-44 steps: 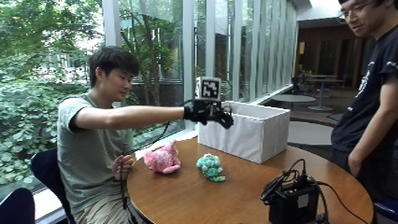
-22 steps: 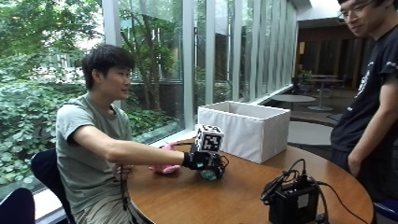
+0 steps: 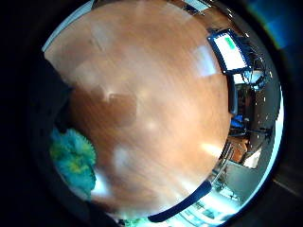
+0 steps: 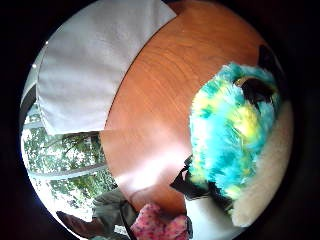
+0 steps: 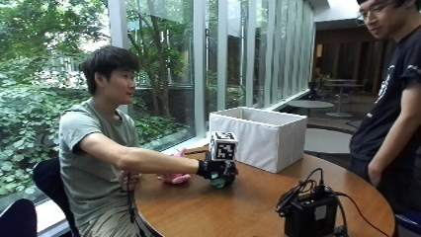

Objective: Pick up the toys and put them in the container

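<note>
You sit at the left side of a round brown wooden bench (image 5: 250,202), your right arm stretched out low across it. Your black-gloved right hand (image 5: 216,169) is down on the fluffy teal-and-yellow plush toy (image 5: 221,180), which sits on the bench top near the middle, just in front of the container. From the outside view the hand covers most of the toy, with only its lower part showing beneath the glove. The thumb-side palm view shows the toy (image 4: 232,135) filling much of the frame, right up against the palm, with the wood of the bench (image 4: 160,100) beside it. In the little-finger-side palm view a smaller patch of the same teal fur (image 3: 73,158) shows at the rim, the rest being bare bench top (image 3: 156,94). The fingers appear curled over the toy, taking hold of it, and the toy looks to be resting on the bench.

The white rectangular fabric container (image 5: 258,138) stands open-topped on the far side of the bench, just beyond your hand. Its pale cloth wall (image 4: 90,65) also shows in the thumb-side palm view. A fluffy pink plush toy (image 5: 176,176) lies on the bench to the left of the teal one, close to your body and partly hidden behind your forearm. A black box-shaped device with cables (image 5: 309,213) sits at the near right edge of the bench.
</note>
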